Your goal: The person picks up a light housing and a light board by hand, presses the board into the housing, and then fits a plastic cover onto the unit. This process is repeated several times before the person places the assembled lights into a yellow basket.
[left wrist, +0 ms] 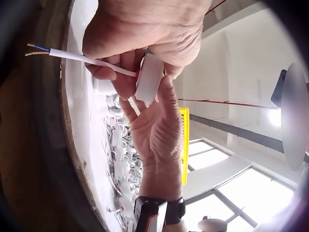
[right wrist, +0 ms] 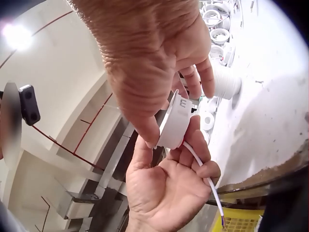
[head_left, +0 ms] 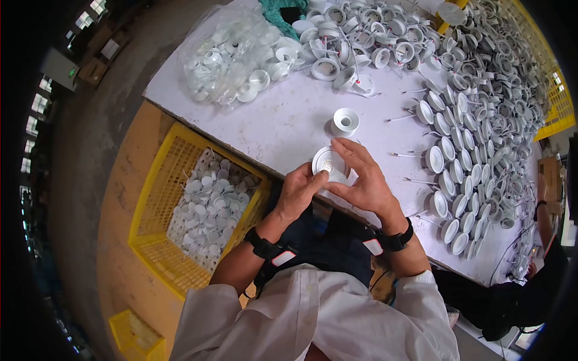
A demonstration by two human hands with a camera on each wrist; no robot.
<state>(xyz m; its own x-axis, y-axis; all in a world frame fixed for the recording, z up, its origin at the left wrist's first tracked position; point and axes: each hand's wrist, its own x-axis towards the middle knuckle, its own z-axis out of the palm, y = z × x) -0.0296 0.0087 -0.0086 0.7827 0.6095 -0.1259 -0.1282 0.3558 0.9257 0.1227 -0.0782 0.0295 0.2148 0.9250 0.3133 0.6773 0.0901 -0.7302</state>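
Note:
Over the table's front edge, both hands hold one round white downlight (head_left: pixel 326 156), its open face turned up with a yellowish-dotted disc inside. The left hand (head_left: pixel 295 194) grips it from the left, thumb over the rim and fingers beneath. On the other side the right hand (head_left: pixel 368 183) spans the rim between thumb and fingers. From the downlight's back a white cable (left wrist: pixel 96 63) runs out past the left fingers, with blue and brown wire ends bared. Just beyond the hands stands a white cylindrical stack (head_left: pixel 345 122) with a hole in its centre, ridged in the right wrist view.
Rows of wired downlights (head_left: pixel 457 174) fill the table's right side, and more lie heaped behind. A clear plastic bag (head_left: pixel 241 66) of white cups sits at the back left. Below the left edge, a yellow crate (head_left: pixel 147 210) holds white discs. Another person's arm (head_left: pixel 543 219) shows at far right.

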